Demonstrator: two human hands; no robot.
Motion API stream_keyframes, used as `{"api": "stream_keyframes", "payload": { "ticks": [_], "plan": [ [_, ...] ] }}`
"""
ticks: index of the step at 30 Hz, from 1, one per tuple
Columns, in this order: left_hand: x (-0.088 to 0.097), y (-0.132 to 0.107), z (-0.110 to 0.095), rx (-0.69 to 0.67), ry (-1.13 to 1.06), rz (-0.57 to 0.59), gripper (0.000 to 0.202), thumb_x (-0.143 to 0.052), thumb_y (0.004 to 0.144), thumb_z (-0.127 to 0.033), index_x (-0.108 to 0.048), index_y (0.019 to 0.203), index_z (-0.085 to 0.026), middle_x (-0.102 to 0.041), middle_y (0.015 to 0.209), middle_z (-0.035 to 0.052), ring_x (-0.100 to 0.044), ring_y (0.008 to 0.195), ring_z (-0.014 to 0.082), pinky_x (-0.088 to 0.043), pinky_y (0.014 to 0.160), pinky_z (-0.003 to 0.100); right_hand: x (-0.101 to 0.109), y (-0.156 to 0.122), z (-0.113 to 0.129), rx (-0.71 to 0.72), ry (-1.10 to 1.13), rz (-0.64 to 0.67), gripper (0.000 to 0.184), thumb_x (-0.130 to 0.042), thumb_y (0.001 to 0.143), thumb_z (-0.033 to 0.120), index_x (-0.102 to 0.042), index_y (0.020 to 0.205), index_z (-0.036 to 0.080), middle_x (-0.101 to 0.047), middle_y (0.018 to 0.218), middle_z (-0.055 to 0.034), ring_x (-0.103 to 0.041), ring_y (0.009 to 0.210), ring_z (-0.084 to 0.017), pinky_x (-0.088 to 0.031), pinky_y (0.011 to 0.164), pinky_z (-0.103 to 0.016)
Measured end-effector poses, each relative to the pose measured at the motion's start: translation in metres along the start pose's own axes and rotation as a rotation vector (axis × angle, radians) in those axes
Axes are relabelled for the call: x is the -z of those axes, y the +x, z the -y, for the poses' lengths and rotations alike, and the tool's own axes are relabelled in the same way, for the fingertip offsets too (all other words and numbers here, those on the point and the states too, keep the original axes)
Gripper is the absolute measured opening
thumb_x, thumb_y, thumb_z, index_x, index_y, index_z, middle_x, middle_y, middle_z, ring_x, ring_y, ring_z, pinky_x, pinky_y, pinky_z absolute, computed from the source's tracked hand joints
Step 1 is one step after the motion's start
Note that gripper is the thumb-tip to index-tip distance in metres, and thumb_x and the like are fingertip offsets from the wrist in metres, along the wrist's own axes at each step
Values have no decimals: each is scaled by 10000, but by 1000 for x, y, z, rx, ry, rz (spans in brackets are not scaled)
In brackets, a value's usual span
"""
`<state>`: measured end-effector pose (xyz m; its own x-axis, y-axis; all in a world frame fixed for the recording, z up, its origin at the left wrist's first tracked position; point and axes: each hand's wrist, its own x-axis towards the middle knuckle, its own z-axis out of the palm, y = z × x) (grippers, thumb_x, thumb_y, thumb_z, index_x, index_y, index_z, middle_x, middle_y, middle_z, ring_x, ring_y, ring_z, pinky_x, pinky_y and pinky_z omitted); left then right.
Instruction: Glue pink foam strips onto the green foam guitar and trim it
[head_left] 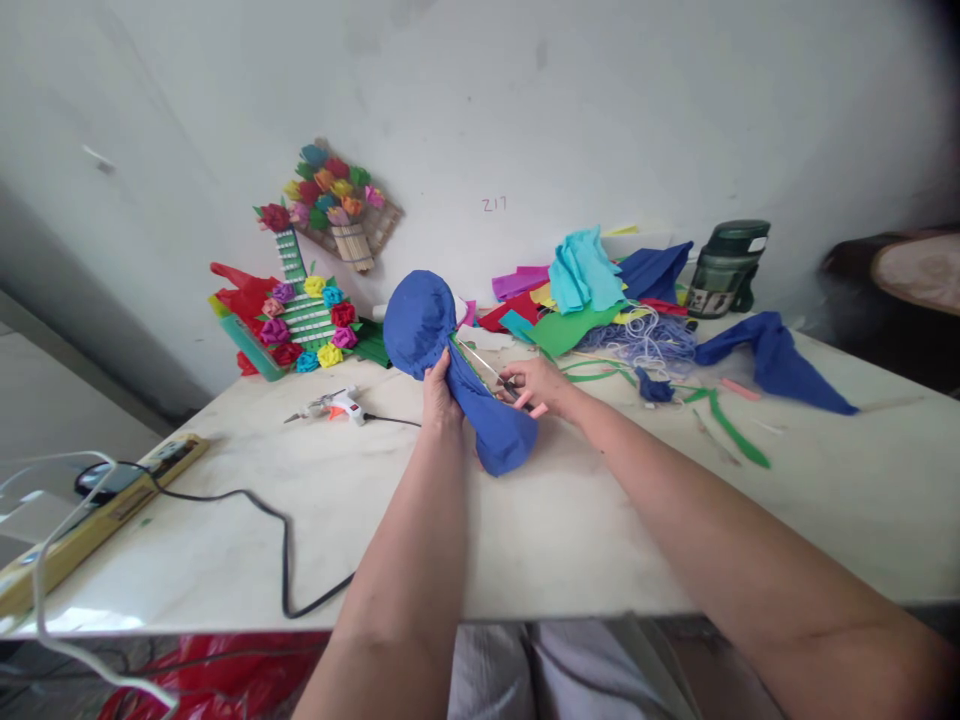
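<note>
While the left hand (442, 392) grips the blue-covered piece (474, 392), at three o'clock from the glue gun (347, 406), the right hand (536, 384) holds scissors (512, 388) along its edge, blades toward ten o'clock; trimming seems underway, and the next cut would need steady support.
</note>
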<state>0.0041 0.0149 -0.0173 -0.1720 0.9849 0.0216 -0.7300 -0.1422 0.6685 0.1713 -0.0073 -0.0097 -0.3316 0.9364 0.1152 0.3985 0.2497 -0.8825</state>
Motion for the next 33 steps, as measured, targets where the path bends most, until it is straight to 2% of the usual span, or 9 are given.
{"api": "stream_keyframes", "payload": {
  "ticks": [3,7,11,17,21,28,33],
  "plan": [
    [0,0,0,-1,-10,-3,311,-755,663,-283,-636,934,-186,-709,782,39,-691,785,208,-545,804,352,-1,-3,2,-74,152,29,255,-622,667,255,-694,905,200,-714,796,-35,-703,762,-218,-506,487,-242],
    [0,0,-1,-10,-11,1,309,-759,649,-274,-631,916,-186,-705,766,30,-691,772,205,-542,809,358,-1,-7,5,-103,199,15,268,-636,624,240,-700,877,179,-696,735,-35,-703,771,-233,-527,513,-259],
    [0,0,0,-19,-8,-6,321,-757,639,-259,-616,918,-186,-696,742,13,-685,711,179,-542,787,341,1,-4,1,-84,181,69,267,-605,658,282,-709,888,195,-709,777,-39,-704,745,-229,-531,512,-273],
    [0,0,1,-21,-17,-34,300,-750,637,-243,-615,898,-184,-687,716,8,-676,681,173,-537,763,329,3,-4,0,-98,165,102,353,-507,712,232,-709,998,187,-731,874,-65,-701,721,-215,-524,551,-282],
    [-2,-1,0,-41,-14,-41,269,-743,645,-232,-621,879,-181,-683,703,5,-671,674,167,-533,762,317,3,-5,3,-104,138,111,339,-493,730,232,-709,988,198,-733,914,-70,-701,730,-219,-525,561,-291],
    [-4,-1,-1,-108,12,-81,240,-739,641,-195,-616,846,-181,-671,692,-13,-662,659,156,-531,751,313,4,-5,9,-170,185,112,260,-537,672,173,-709,866,195,-726,827,-54,-695,734,-226,-506,525,-268],
    [-3,0,0,-90,28,-80,256,-734,654,-204,-628,885,-176,-681,722,4,-673,701,173,-533,766,329,3,-5,12,-181,110,97,302,-527,680,156,-714,912,207,-726,832,-49,-690,710,-221,-500,517,-272]
  ]
}}
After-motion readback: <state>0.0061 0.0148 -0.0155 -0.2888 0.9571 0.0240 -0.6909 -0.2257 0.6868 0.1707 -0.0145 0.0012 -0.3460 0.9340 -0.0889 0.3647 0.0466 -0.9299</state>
